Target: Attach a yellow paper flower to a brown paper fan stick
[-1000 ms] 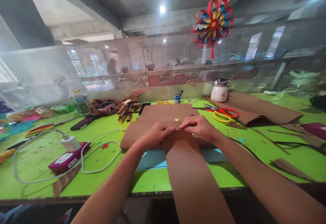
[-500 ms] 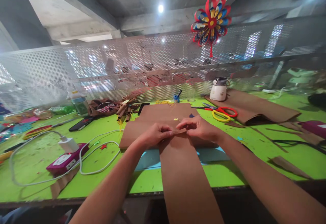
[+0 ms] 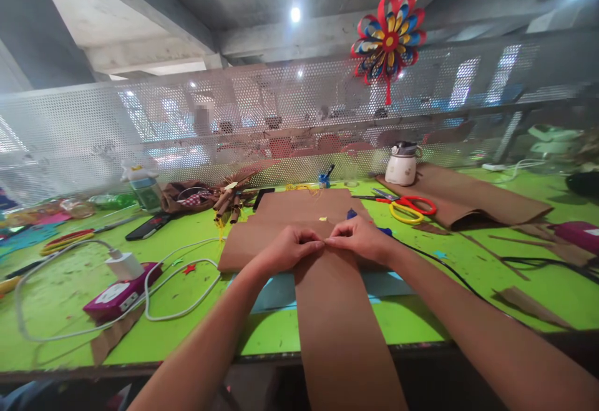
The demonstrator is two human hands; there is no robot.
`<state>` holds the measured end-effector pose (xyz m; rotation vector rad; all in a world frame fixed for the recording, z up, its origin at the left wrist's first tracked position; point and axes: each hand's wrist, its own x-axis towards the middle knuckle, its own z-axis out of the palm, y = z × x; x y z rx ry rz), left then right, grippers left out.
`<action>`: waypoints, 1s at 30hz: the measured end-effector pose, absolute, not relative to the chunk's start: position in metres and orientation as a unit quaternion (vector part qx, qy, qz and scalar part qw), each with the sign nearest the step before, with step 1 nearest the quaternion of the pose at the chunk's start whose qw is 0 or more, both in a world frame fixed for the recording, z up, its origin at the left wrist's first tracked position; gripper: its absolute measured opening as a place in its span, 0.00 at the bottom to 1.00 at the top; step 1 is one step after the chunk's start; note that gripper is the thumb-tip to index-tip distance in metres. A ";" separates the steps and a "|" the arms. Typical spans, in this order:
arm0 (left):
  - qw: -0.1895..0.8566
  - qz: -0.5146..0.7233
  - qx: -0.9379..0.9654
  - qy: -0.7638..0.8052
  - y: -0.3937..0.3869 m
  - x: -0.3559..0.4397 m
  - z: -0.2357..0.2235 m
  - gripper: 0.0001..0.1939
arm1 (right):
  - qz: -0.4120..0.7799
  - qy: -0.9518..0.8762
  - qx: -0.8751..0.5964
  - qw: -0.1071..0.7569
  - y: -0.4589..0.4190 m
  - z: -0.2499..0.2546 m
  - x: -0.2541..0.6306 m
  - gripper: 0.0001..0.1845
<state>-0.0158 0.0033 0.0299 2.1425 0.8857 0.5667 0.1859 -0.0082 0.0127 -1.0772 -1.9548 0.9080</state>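
The fingertips of both hands have drawn in until they almost meet at the far edge of a long brown strip (image 3: pixel 341 311), so the hold now bears on one short stretch of that edge. In the left hand (image 3: pixel 292 249) the grip is closed to a thin pinch of thumb against finger, with the strip's edge between; in the right hand (image 3: pixel 358 239) it is just as narrow, on the same edge. The strip looks like matte, fairly stiff paper, smooth and faintly bowed, running from the hands toward 6 o'clock and over the near side of the green desk (image 3: pixel 276 339). Just beyond the hands at 12 o'clock lies a flat brown sheet (image 3: pixel 304 202) of the same dull surface. At 10 o'clock sit rolled brown tubes (image 3: pixel 229 204) with stringy yellow threads; at 2 o'clock, scissors (image 3: pixel 407 208) with glossy red and yellow loops lie near a rounded, pale flask (image 3: pixel 401 166). Between 8 and 9 o'clock, a boxy purple power block (image 3: pixel 116 295) holds a white plug (image 3: pixel 125 265), its soft cable curling over the desk.
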 end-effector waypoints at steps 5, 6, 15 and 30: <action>0.360 0.199 0.841 0.351 0.001 -0.017 0.031 0.18 | 0.373 -0.752 -0.429 0.334 -0.013 0.015 0.186 0.20; 0.362 0.195 0.842 0.350 0.001 -0.017 0.031 0.18 | 0.385 -0.749 -0.431 0.324 -0.014 0.016 0.186 0.21; 0.362 0.189 0.851 0.329 0.003 -0.017 0.031 0.19 | 0.355 -0.802 -0.383 0.289 -0.018 0.018 0.187 0.17; 0.321 0.172 0.865 0.344 -0.001 -0.021 0.036 0.19 | 0.308 -0.796 -0.396 0.340 -0.016 0.022 0.189 0.16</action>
